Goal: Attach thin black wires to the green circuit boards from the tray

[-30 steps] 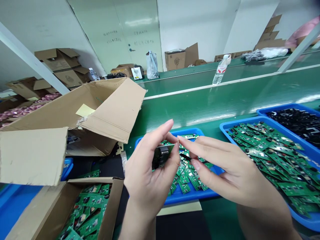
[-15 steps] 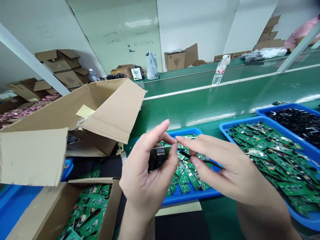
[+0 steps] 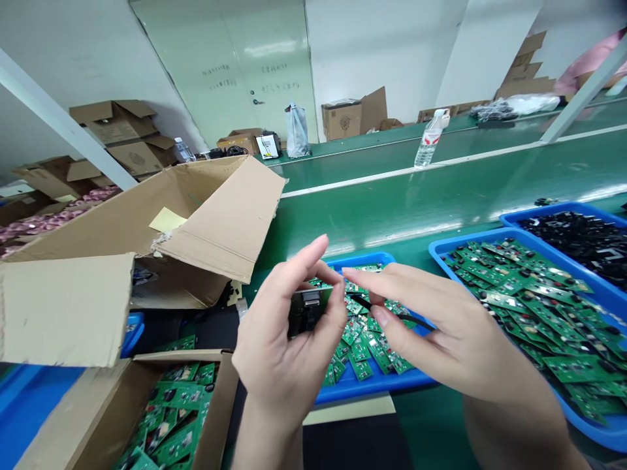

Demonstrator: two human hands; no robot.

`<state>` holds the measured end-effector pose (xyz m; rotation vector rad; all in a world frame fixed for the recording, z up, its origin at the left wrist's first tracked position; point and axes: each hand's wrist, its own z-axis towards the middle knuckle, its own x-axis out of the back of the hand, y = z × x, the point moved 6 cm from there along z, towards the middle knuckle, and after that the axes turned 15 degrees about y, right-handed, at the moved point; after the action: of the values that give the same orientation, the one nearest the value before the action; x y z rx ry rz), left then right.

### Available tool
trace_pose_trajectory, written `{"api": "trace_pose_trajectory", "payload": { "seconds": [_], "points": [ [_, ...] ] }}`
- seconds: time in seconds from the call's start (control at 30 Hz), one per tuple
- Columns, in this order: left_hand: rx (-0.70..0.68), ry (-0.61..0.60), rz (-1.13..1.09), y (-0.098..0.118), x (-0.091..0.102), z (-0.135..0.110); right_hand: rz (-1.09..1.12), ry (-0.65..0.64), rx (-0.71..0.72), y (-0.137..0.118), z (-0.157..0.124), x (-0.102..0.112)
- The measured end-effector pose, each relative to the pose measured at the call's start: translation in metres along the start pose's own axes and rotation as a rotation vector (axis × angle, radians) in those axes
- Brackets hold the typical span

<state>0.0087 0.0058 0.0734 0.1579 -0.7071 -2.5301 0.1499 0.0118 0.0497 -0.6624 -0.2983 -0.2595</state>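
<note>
My left hand [image 3: 279, 339] is closed around a circuit board [image 3: 311, 301], held edge-on by thumb and fingers; a small metal connector shows on its underside. Between the thumb and fingers of my right hand [image 3: 435, 320] is a thin black strip [image 3: 410, 318], perhaps a cable or tool. Its near end points at the board, and I cannot tell whether they touch. My right index fingertip meets the board's edge beside my left thumb. Below both hands lies a blue tray [image 3: 372, 386] of green circuit boards.
At right stands a larger blue tray [image 3: 441, 251] of circuit boards, with a tray of black parts [image 3: 578, 238] behind it. An open cardboard box [image 3: 220, 228] and a smaller box of boards [image 3: 223, 398] are at left. A water bottle [image 3: 429, 143] stands farther back.
Both hands hold almost the same pose. The board and my left fingers have shifted very slightly left in view.
</note>
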Motion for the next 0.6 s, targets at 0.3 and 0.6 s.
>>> {"api": "trace_pose_trajectory", "payload": {
  "seconds": [0.3,0.6],
  "points": [
    [0.018,-0.016,0.040,-0.0020,0.0007,-0.0003,-0.061,0.029,-0.002,0.0002,0.0023,0.0026],
    [0.019,0.034,-0.002,0.0002,0.0022,0.0017,-0.035,0.028,0.007,-0.0024,0.0025,0.0043]
  ]
}}
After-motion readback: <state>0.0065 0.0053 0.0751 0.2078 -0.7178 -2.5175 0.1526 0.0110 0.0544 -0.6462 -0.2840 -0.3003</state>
